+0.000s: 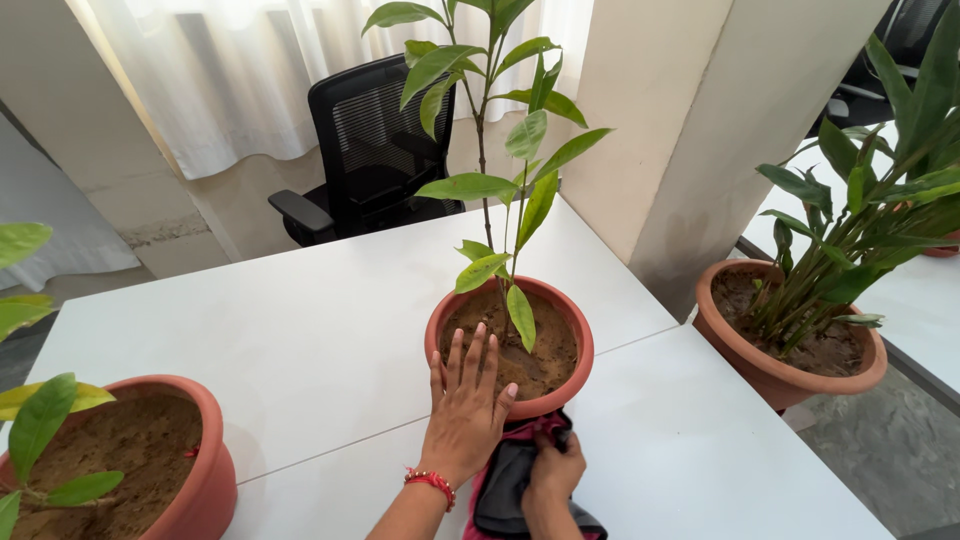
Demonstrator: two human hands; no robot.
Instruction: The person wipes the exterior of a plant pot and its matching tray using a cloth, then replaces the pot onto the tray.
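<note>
On the white table [300,340], mid-front, sits the clay pot [575,330] w/ a thin sapling. My left hand [465,405] lies flat, fingers spread, on its near rim; right hand [555,470] is closed round a dark cloth [505,480] at the base. Soil-filled, prob. heavy, brittle; best gripped low on both sides.

At the centre of the frame, the round terracotta clay pot [509,345] held brown soil and glossy green leaves, on a white tabletop [300,340]. The crumpled cloth [515,470] at lower centre was pink and black, beside a red beaded bracelet [431,483], and the mesh office chair [370,150] at upper centre was black.
</note>
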